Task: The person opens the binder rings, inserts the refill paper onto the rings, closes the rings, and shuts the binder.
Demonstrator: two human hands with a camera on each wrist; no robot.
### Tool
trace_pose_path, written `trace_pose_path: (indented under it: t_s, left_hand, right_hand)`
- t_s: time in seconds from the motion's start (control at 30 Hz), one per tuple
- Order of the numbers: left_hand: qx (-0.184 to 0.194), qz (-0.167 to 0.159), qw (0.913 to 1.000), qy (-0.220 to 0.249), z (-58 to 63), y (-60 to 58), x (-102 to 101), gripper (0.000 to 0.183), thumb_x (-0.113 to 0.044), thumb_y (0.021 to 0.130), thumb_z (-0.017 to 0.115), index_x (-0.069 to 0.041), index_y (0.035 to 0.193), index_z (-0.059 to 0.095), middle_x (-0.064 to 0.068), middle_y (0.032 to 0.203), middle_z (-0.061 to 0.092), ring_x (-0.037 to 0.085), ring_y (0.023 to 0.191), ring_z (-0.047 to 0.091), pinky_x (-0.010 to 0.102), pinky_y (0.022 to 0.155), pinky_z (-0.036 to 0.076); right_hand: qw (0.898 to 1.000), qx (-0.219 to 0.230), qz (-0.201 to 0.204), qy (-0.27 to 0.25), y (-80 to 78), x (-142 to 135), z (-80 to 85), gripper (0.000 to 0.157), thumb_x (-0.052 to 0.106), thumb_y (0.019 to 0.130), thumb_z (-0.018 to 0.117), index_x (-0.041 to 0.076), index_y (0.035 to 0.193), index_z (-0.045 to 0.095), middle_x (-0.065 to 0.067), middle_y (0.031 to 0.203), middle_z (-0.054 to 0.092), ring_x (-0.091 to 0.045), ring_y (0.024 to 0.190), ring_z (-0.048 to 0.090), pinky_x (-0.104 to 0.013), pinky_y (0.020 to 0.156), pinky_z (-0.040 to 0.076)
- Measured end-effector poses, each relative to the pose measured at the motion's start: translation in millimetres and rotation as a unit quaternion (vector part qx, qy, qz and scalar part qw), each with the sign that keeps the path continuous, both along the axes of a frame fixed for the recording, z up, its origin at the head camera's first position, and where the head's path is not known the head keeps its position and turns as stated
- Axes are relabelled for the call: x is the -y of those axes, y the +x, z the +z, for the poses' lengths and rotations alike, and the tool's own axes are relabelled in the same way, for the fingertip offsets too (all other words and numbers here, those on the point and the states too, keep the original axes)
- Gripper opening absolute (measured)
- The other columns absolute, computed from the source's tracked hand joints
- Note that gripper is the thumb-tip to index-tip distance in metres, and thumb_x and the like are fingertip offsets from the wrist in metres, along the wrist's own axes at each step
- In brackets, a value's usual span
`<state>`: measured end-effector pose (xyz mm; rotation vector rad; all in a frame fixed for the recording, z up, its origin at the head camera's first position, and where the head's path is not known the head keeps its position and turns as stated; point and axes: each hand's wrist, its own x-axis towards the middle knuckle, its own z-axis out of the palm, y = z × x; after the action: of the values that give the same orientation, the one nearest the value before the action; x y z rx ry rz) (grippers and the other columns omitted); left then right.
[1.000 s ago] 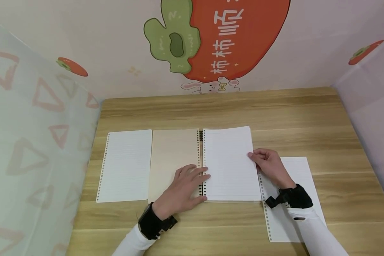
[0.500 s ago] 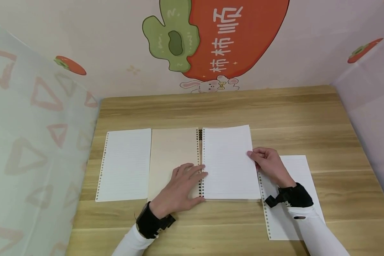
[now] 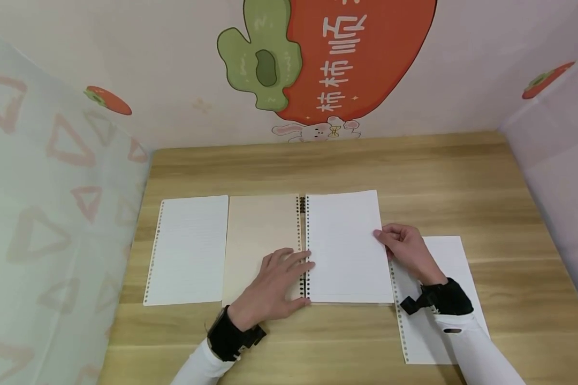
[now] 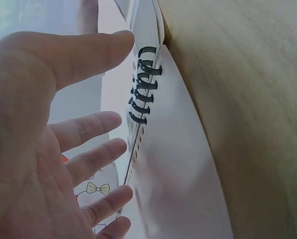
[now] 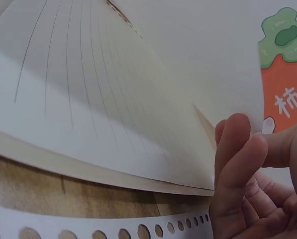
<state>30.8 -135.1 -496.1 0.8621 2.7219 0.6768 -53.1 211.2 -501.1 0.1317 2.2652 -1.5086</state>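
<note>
A ring-bound notebook lies spread on the table, its beige cover [image 3: 262, 224] to the left and a white lined sheet [image 3: 344, 240] on top at the right. Black binder rings [image 4: 144, 94] run between them. My left hand [image 3: 272, 291] rests across the cover and binding with fingers spread, fingertips at the sheet's punched edge. My right hand [image 3: 407, 248] pinches the sheet's right edge between thumb and fingers. In the right wrist view that sheet is lifted above a lined page [image 5: 83, 84] beneath it.
A loose punched sheet [image 3: 188, 251] lies left of the cover. Another loose sheet [image 3: 438, 299] lies at the right, partly under my right forearm. The wooden table [image 3: 327, 163] meets a printed wall covering [image 3: 173, 80] at the back.
Both hands and the sheets keep nearly the same places. The whole view shifts slightly up, then back down.
</note>
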Motion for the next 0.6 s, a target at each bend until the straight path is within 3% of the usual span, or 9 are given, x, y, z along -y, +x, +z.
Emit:
trace_pose_path:
  t_s: [0.6]
  left_hand:
    - [-0.016,-0.022,0.9992,-0.03,-0.6,2.5,-8.0,0.072,-0.054,0.09,0.071,-0.02,0.151,0.054,0.003,0.164,0.039,0.033,0.148,0.031,0.055,0.114,0.029]
  right_hand:
    - [1.0,-0.006,0.008,0.01,-2.2,-2.5,-3.8,0.048,0.043,0.099,0.064,-0.002,0.113,0.068,0.0,0.07,0.065,-0.014,0.06,0.056,-0.025,0.054,0.042]
